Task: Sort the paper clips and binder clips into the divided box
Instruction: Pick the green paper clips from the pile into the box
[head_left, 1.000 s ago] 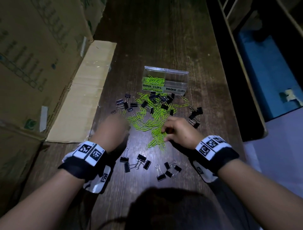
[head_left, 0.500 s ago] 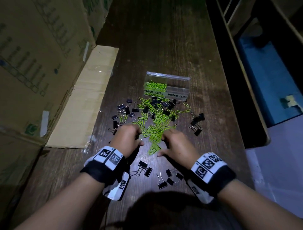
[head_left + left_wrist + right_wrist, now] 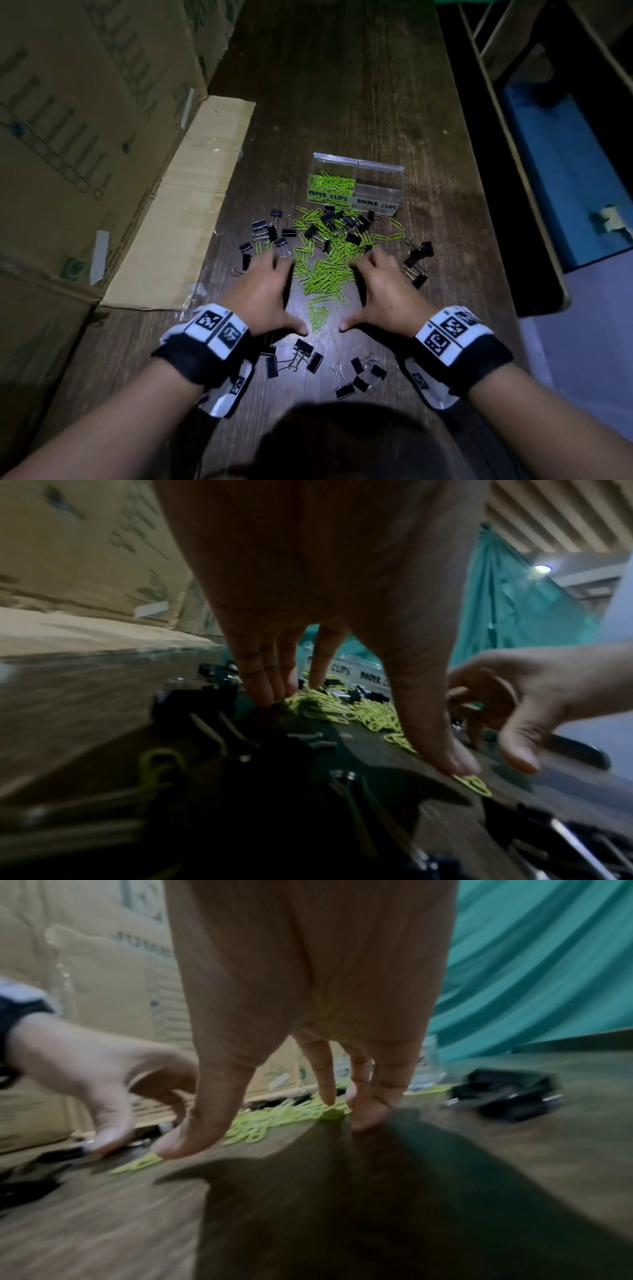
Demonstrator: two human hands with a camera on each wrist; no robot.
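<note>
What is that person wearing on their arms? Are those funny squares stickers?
Both forearms are bare, no sleeves. The left hand and right hand wear no gloves. Each wrist has a black strap holding a white band printed with blocky black square codes; whether they are stickers can't be told.

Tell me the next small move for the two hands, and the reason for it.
Probably draw both hands inward to bunch the green paper clips. The left hand and right hand sit open on either side of the pile, fingers spread, holding nothing. The paper clips half of the box already holds some; black binder clips lie outside the hands.
</note>
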